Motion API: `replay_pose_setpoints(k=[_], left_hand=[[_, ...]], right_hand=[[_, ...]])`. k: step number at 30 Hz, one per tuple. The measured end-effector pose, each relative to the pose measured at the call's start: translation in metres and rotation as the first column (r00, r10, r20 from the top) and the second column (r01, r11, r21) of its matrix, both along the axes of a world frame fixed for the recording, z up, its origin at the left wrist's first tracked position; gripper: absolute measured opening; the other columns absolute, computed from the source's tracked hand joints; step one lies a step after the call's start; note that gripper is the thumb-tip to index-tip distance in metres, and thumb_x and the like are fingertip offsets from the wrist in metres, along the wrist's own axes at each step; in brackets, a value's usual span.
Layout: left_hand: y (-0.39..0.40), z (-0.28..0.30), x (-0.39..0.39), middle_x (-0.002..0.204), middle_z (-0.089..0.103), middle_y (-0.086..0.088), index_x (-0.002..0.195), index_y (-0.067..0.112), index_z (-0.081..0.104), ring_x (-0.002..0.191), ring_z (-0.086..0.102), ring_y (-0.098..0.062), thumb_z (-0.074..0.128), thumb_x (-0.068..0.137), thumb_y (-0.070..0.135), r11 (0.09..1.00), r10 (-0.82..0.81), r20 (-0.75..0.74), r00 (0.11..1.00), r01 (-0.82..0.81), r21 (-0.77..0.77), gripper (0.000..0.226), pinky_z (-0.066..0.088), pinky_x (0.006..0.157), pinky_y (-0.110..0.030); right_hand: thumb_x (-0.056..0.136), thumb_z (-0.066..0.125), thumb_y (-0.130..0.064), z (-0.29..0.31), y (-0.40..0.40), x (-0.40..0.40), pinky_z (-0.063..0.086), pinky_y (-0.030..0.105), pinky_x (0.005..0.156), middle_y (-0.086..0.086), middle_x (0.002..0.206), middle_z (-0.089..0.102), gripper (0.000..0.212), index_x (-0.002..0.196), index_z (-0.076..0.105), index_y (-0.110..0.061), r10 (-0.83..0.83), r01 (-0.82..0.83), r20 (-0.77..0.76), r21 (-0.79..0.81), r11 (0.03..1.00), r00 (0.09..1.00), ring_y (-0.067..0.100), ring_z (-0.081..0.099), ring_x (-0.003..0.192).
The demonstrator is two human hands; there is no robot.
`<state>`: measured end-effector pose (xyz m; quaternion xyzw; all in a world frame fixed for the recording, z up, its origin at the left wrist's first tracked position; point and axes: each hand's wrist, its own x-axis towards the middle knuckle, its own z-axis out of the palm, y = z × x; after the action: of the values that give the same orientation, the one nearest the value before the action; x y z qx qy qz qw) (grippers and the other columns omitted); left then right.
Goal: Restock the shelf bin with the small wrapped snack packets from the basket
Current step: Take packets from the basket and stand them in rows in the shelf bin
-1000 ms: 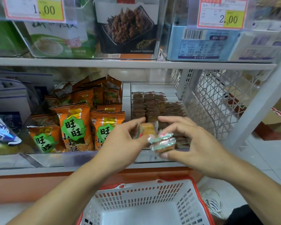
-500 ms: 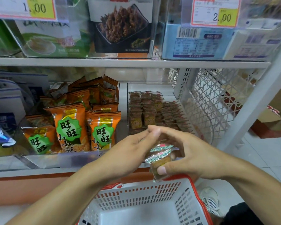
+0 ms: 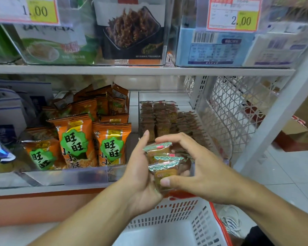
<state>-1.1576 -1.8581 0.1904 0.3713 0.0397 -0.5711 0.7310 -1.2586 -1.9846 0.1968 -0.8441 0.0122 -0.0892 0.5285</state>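
A small stack of wrapped snack packets (image 3: 163,163), brown squares in clear wrap with green-white crimped ends, sits between both hands in front of the shelf. My left hand (image 3: 140,173) cups the stack from the left and below, fingers straight up along its side. My right hand (image 3: 201,167) grips it from the right, fingers curled over the top and thumb under the lowest packet. Behind them the clear shelf bin (image 3: 220,139) holds several rows of the same packets (image 3: 165,119). The white basket with a red rim (image 3: 194,226) stands below; its visible inside looks bare.
Orange snack bags (image 3: 75,139) fill the bin to the left. The upper shelf (image 3: 132,70) carries clear boxes and price tags. A white mesh shelf end and post (image 3: 242,107) stand to the right, with tiled floor and a shoe (image 3: 229,221) beyond.
The hands dropped from the bin front toward the basket rim, then rose slightly. The left hand turned from touching the top to cupping the stack, which now shows three packets.
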Motion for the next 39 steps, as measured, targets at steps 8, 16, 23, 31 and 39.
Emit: replay_pose_setpoints(k=[8,16,23,31,39], left_hand=[[-0.005,-0.007,-0.005,0.082,0.074,-0.023,0.094,-0.003,0.08,0.059,0.073,-0.034,0.05,0.091,0.071,1.0,0.009,-0.024,1.0,-0.009,0.011,0.08,0.058,0.047,-0.035],[-0.017,-0.008,0.0,0.125,0.068,-0.027,0.122,0.003,0.068,0.122,0.064,-0.036,0.042,0.096,0.067,0.995,0.102,0.222,0.97,-0.101,-0.013,0.073,0.051,0.105,-0.046],[-0.017,-0.033,0.007,0.134,0.05,0.026,0.136,0.038,0.052,0.122,0.045,0.01,0.063,0.094,0.047,0.935,-0.263,0.944,-0.198,-0.294,0.198,0.045,0.036,0.099,-0.01],[-0.023,-0.062,0.016,0.162,0.024,0.006,0.159,0.026,0.023,0.15,0.021,-0.014,0.061,0.092,0.052,0.827,-0.562,0.755,-0.337,-0.258,0.5,0.081,0.018,0.12,-0.027],[-0.027,-0.063,0.015,0.168,0.016,0.001,0.161,0.023,0.016,0.155,0.012,-0.017,0.056,0.092,0.059,0.787,-0.616,0.719,-0.321,-0.278,0.55,0.087,0.012,0.123,-0.031]], right_hand=[[0.08,0.082,-0.039,-0.003,-0.008,-0.002,0.044,0.036,0.107,-0.019,0.137,0.049,0.08,0.142,0.033,-0.057,0.039,-0.062,-0.097,-0.251,0.966,0.995,0.002,0.049,0.129],[0.078,0.08,-0.009,0.0,-0.04,0.02,0.054,0.03,0.096,-0.002,0.122,0.067,0.058,0.129,0.055,-0.022,-0.103,0.087,0.11,0.138,0.987,0.989,0.018,0.067,0.112],[0.075,0.087,-0.022,-0.035,-0.097,0.073,0.041,0.005,0.075,-0.018,0.112,0.064,0.063,0.127,0.052,-0.029,-0.451,0.431,-0.098,-0.172,0.886,0.887,-0.003,0.061,0.102],[0.07,0.086,-0.001,-0.064,-0.122,0.11,0.051,0.033,0.1,-0.002,0.116,0.069,0.069,0.129,0.055,-0.019,-0.431,0.428,-0.184,-0.056,0.902,0.883,0.014,0.064,0.11],[0.064,0.083,0.005,-0.067,-0.114,0.12,0.057,0.035,0.088,-0.008,0.106,0.071,0.067,0.119,0.061,-0.027,-0.559,0.573,-0.175,0.034,0.819,0.81,0.016,0.068,0.101]])
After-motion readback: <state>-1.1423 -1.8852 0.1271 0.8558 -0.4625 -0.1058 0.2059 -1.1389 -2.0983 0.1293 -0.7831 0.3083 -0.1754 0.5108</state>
